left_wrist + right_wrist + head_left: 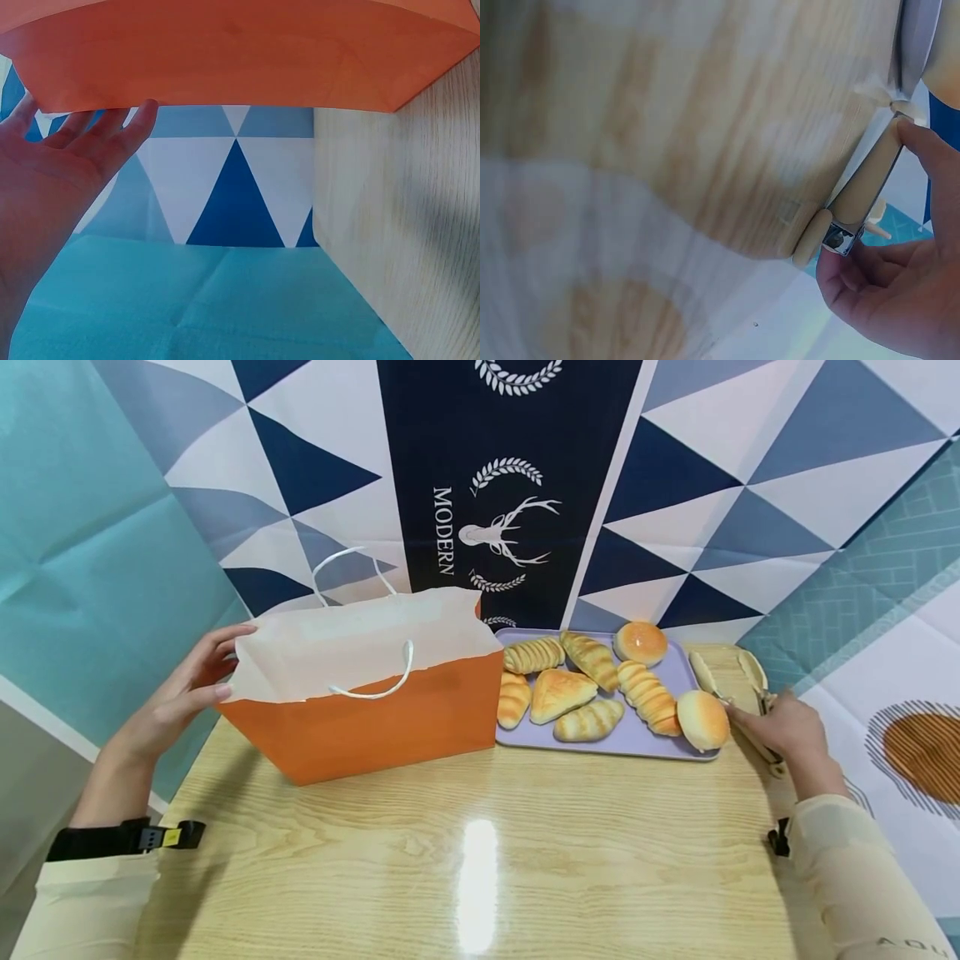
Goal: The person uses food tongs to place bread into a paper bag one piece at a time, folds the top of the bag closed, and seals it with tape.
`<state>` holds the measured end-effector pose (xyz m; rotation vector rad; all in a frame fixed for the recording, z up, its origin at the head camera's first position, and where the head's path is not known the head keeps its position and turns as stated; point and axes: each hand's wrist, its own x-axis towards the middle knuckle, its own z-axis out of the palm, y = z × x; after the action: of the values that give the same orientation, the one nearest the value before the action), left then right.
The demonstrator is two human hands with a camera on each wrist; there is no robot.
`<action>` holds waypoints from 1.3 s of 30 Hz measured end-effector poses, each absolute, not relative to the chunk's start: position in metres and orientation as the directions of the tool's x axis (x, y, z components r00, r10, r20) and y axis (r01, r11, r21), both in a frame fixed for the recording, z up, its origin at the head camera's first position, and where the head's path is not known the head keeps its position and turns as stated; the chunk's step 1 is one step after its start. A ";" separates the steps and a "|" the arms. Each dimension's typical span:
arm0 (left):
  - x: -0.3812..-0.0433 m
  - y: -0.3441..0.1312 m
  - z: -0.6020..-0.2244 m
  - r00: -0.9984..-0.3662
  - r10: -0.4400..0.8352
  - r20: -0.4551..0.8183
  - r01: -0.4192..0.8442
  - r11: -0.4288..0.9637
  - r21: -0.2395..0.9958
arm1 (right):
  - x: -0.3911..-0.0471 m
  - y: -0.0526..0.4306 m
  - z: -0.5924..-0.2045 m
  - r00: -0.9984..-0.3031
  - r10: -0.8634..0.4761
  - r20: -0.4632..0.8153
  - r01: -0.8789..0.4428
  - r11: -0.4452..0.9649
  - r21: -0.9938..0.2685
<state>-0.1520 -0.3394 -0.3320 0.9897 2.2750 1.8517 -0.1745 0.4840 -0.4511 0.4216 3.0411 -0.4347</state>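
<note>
An orange paper bag (375,727) with a white inside and white cord handles stands on the table at the left, its top open. My left hand (183,681) touches its left side, thumb by the front rim and the other fingers toward the back; the left wrist view shows those fingers (139,124) fairly straight against the orange paper. At the right, my right hand (791,731) grips a pair of tongs (866,176) with beige tips and handles and metal parts. The thumb and fingers pinch the tongs from both sides. Their two tips are spread and point toward the wall.
A lilac tray (637,749) beside the bag holds several breads: rolls, a triangular pastry (562,693) and round buns (702,720). Wood-grain table (360,860) extends in front. Patterned cloth (525,460) hangs close behind the bag and tray.
</note>
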 end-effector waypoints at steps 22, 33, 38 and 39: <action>-0.150 -0.338 -0.329 -0.846 0.453 0.281 0.381 0.146 0.913 | -0.166 0.482 -0.446 -0.959 0.254 -0.123 0.280 0.912 -0.299; -0.151 -0.338 -0.332 -0.835 0.458 0.304 0.401 0.128 0.907 | -0.159 0.487 -0.435 -0.964 0.253 -0.080 0.265 0.921 -0.286; -0.149 -0.338 -0.331 -0.842 0.450 0.297 0.393 0.136 0.909 | -0.157 0.487 -0.431 -0.964 0.259 -0.060 0.266 0.926 -0.269; -0.149 -0.338 -0.331 -0.844 0.449 0.293 0.391 0.139 0.910 | -0.157 0.487 -0.431 -0.963 0.265 -0.053 0.270 0.925 -0.267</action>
<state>-0.1486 -0.3380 -0.3309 0.8609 2.3332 1.8376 -0.1570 0.4866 -0.4311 0.4260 3.0666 -0.4294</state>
